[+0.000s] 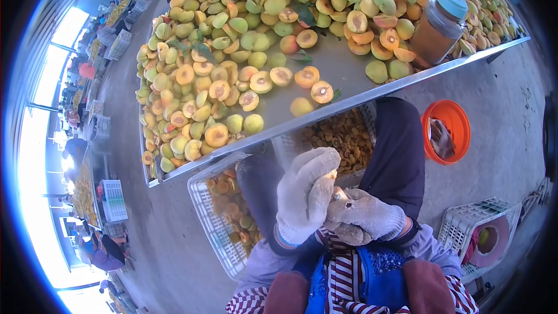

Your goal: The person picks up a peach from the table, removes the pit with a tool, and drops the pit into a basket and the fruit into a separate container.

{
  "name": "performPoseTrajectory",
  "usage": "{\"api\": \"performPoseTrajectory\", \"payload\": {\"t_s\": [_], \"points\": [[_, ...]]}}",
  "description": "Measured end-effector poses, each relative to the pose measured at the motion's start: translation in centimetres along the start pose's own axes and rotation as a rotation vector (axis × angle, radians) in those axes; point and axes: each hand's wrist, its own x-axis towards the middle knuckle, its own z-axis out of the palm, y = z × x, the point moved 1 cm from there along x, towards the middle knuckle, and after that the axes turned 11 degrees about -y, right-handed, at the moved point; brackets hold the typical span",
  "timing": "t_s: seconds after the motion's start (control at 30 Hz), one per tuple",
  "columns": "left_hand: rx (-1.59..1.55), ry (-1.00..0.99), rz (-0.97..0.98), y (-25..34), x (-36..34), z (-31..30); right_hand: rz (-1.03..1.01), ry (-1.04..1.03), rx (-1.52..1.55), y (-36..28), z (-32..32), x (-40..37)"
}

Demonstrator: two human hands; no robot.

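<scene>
My left hand, in a pale work glove, is raised above my lap with its fingers curled closed. A small yellowish bit shows at its fingertips, too little to name. Close beside it, my right hand, in a soiled glove, is also closed, around a small pale piece with a dark spot that I cannot make out. Beyond both hands, a metal table bears a large heap of apricots, many cut into halves. Loose apricot halves lie near the table's front edge.
Below the table stand a white crate of apricot halves and another filled with darker fruit pieces. A lidded bottle rests on the table. On the floor are an orange basin and another crate. People work at tables far left.
</scene>
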Motion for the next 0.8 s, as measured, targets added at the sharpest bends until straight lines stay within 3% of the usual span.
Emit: {"api": "performPoseTrajectory", "payload": {"t_s": [0.07, 0.1, 0.17, 0.2, 0.27, 0.4, 0.47, 0.5, 0.57, 0.6, 0.67, 0.7, 0.77, 0.8], "points": [[-0.337, -0.251, -0.540, 1.1, 1.1, -1.1, 0.041, -0.090, 0.268, 0.9, -0.4, 0.3], [-0.336, -0.248, -0.541, 1.0, 1.2, -1.0, 0.043, -0.092, 0.268, 1.1, -0.5, 0.2], [-0.161, -0.226, -0.276, 0.9, 1.5, -0.7, -0.028, -0.037, 0.302, 1.4, -0.8, -0.3], [-0.162, -0.226, -0.276, 0.6, 1.4, -0.5, -0.028, -0.036, 0.302, 2.1, -1.2, -0.5], [0.028, -0.213, 0.047, 0.2, 1.4, -0.2, -0.102, -0.206, 0.472, 3.6, -2.3, -0.6], [-0.079, -0.322, -0.049, -0.4, 1.8, -0.3, -0.153, -0.337, 0.512, 4.6, -3.5, -0.5], [-0.064, -0.215, 0.204, -0.5, 1.4, -0.1, -0.095, -0.274, 0.506, 4.6, -3.2, -0.9], [-0.066, -0.216, 0.204, -0.4, 1.3, 0.0, -0.097, -0.272, 0.507, 4.4, -3.1, -0.9], [-0.537, -0.292, -0.394, -0.9, 0.9, 0.2, -0.131, -0.255, 0.420, 3.7, -2.8, -0.6], [-0.539, -0.289, -0.394, -1.0, 1.0, 0.2, -0.128, -0.255, 0.420, 3.3, -2.3, -0.6], [-0.240, -0.338, -0.111, -1.2, 1.7, -0.1, -0.072, -0.118, 0.467, 2.6, -1.4, -0.5], [-0.240, -0.337, -0.113, -1.2, 1.6, -0.1, -0.070, -0.118, 0.468, 3.1, -1.8, -0.5], [-0.061, -0.275, 0.069, -1.0, 1.6, -0.1, -0.152, -0.304, 0.530, 4.5, -3.0, -0.4], [-0.063, -0.276, 0.071, -0.9, 1.6, 0.0, -0.154, -0.303, 0.529, 4.6, -3.2, 0.0]]}}
